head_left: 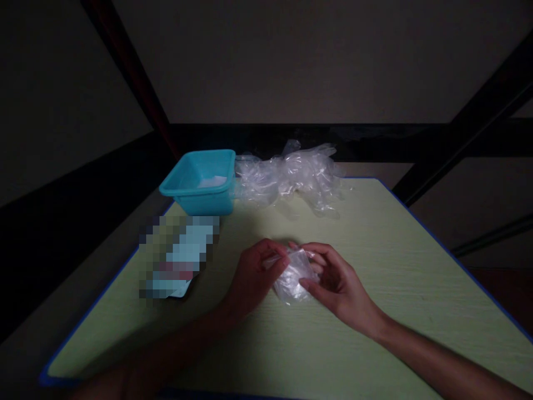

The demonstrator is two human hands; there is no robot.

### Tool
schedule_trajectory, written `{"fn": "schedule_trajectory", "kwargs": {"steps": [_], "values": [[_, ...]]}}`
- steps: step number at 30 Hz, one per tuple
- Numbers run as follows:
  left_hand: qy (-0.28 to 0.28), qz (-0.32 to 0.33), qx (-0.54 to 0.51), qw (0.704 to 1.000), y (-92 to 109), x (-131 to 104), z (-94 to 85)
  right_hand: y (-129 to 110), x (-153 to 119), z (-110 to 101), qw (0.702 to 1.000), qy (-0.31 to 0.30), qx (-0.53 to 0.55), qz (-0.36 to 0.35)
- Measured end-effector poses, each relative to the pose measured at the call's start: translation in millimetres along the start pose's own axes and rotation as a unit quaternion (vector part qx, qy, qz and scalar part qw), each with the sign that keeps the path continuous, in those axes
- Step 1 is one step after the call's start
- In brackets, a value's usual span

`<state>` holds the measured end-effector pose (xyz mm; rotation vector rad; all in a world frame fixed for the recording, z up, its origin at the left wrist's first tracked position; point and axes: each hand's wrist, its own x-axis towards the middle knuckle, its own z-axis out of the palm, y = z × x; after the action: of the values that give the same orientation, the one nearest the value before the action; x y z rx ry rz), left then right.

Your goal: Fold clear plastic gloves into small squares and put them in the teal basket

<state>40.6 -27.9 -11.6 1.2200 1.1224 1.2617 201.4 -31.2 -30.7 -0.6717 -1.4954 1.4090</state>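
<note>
Between my two hands, just above the middle of the table, is a folded, crinkled piece of thin clear plastic (293,283). My left hand (256,272) pinches its upper left side with thumb and fingers. On the right side, my right hand (335,283) grips it, thumb in front and fingers curled behind. Whether the plastic is a bag or a glove I cannot make out. Beyond my hands lies a loose heap of similar clear plastic (291,172), with some narrow, finger-like ends.
A turquoise plastic basin (208,191) with something white inside stands at the back left, beside the heap. Nearer, on the left, lies a flat pale-blue item (189,250), mostly blurred by pixels. The pale table (416,278) has a blue edge. Dark bars and a wall rise behind.
</note>
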Motion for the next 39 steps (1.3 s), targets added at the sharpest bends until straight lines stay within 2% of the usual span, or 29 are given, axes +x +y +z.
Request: {"fn": "schedule_trajectory", "kwargs": {"steps": [7,24,34,39], "values": [[0.007,-0.014,-0.014,1.000,5.5,-0.5,2.0,-0.2,0.7,0.3,1.000,0.007,0.004,0.013],[-0.002,-0.033,-0.039,0.999,1.3,1.9,0.9,1.3,-0.3,0.2,0.999,-0.003,0.048,0.013],[0.017,-0.025,-0.065,0.997,-0.3,3.6,0.8,-0.9,-0.5,-0.3,0.999,-0.001,0.034,-0.006],[0.002,-0.011,-0.079,0.997,-2.3,3.1,0.3,-2.3,0.9,-1.8,1.000,0.005,0.002,-0.013]]}}
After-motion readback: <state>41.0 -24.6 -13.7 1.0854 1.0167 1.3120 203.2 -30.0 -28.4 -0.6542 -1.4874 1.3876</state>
